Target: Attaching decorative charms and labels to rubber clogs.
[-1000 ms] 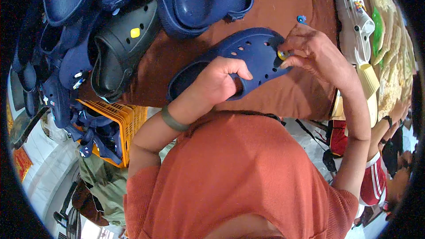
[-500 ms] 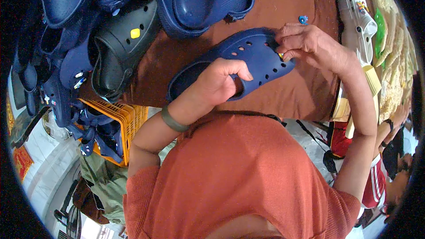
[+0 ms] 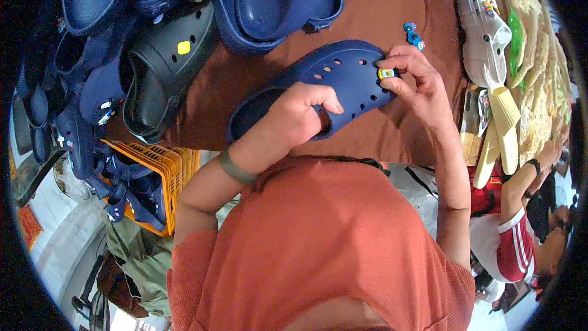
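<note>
A navy blue clog with holes in its upper point(image 3: 352, 86) lies on the brown cloth in front of me, toe to the right. My left hand point(image 3: 301, 113) is closed on it at the foot opening, thumb over the upper and the other fingers hidden inside. Between the thumb and fingertips of my right hand point(image 3: 416, 79) is a small yellow and blue shoe charm point(image 3: 386, 74), at the holes near the toe. Whether its stem sits in a hole I cannot tell. Several small blue charms point(image 3: 413, 37) lie on the cloth just beyond my right hand.
A black clog point(image 3: 165, 67) with a yellow charm stands to the left, among piled navy clogs point(image 3: 257, 6). An orange crate point(image 3: 180, 175) of clogs is at lower left. White clogs point(image 3: 484, 37) and cream slippers point(image 3: 503, 116) lie right, near another person's arm point(image 3: 520, 190).
My right hand has turned and its forearm has swung left, bringing the pinched charm into clearer view. More of the blue charms beyond it shows. The left hand keeps its hold on the clog.
</note>
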`<action>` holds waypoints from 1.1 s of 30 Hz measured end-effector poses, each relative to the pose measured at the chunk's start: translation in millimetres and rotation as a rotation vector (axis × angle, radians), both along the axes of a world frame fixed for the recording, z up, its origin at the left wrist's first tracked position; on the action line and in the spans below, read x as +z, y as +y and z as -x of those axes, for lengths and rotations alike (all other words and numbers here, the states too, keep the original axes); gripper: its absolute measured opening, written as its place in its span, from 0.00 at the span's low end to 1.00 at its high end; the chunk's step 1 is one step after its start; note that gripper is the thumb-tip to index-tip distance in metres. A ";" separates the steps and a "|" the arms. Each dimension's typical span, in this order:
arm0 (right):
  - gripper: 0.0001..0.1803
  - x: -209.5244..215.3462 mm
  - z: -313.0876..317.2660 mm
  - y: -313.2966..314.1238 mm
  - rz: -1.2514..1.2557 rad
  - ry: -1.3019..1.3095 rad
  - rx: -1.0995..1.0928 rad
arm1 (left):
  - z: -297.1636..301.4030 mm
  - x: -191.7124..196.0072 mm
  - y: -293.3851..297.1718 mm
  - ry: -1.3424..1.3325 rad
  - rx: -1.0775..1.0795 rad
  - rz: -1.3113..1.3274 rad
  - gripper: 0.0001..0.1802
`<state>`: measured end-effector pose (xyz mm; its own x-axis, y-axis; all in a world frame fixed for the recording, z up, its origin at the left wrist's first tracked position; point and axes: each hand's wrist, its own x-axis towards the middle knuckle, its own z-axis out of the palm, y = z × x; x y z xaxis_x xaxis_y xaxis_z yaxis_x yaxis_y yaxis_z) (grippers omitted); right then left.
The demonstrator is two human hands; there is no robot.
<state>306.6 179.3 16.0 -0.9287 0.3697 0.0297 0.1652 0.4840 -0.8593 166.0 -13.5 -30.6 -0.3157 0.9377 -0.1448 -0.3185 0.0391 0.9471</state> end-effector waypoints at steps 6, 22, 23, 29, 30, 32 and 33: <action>0.23 8.7 -6.3 4.6 0.153 -0.053 -0.063 | 1.7 28.5 -10.1 0.351 -0.115 -0.044 0.18; 0.17 12.1 -3.7 8.7 0.030 -0.104 0.011 | 1.9 26.8 -11.2 0.403 -0.137 0.001 0.08; 0.13 15.5 -2.3 11.4 -0.081 -0.099 0.096 | 1.9 26.0 -11.5 0.401 -0.133 0.002 0.08; 0.08 33.5 19.5 39.2 -0.535 -0.026 0.508 | 1.9 23.5 -6.3 0.438 -0.070 -0.177 0.10; 0.08 35.3 24.4 39.1 -0.629 -0.010 0.588 | 5.7 25.0 -6.9 0.384 -0.131 -0.107 0.13; 0.08 33.9 24.7 36.5 -0.625 -0.023 0.564 | 6.0 24.8 -6.8 0.327 -0.192 -0.036 0.18; 0.08 29.4 22.3 33.2 -0.621 -0.034 0.482 | 3.3 22.8 -6.6 0.297 -0.158 -0.034 0.17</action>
